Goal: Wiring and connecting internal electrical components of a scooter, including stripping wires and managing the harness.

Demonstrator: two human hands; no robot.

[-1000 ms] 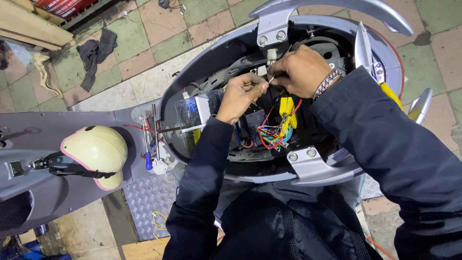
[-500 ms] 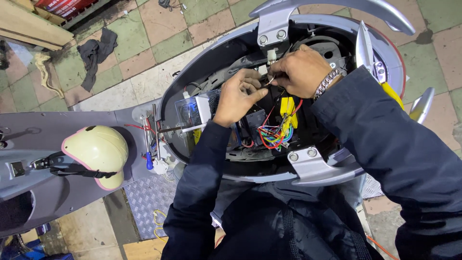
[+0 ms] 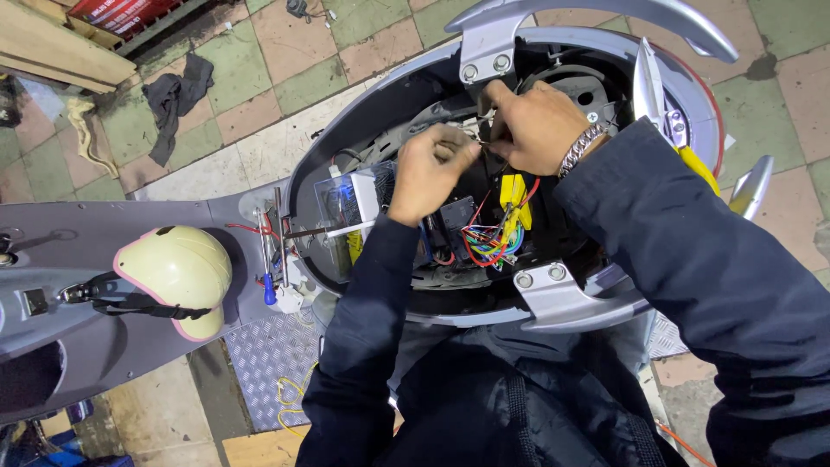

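Note:
I lean over the opened rear compartment of a grey scooter [image 3: 450, 69]. My left hand [image 3: 428, 173] is curled and pinches a small pale part with thin wires at its fingertips. My right hand [image 3: 536, 125], with a metal bracelet at the wrist, grips the same small wires and connector right beside it, under the rear grab rail [image 3: 596, 13]. Below my hands lies a bundle of coloured wires [image 3: 488, 238] with yellow connectors [image 3: 512, 197] and a black box. What exactly sits between my fingers is too small to tell.
A cream helmet [image 3: 173, 272] rests on the scooter's footboard at left. A blue-handled screwdriver [image 3: 270, 290] lies near the compartment edge. A dark rag [image 3: 177, 99] and wooden planks [image 3: 60, 56] lie on the tiled floor. Checker-plate metal [image 3: 268, 363] sits below.
Both hands stay together at the wiring near the top of the compartment; my left hand's fingers have shifted slightly closer to my right hand.

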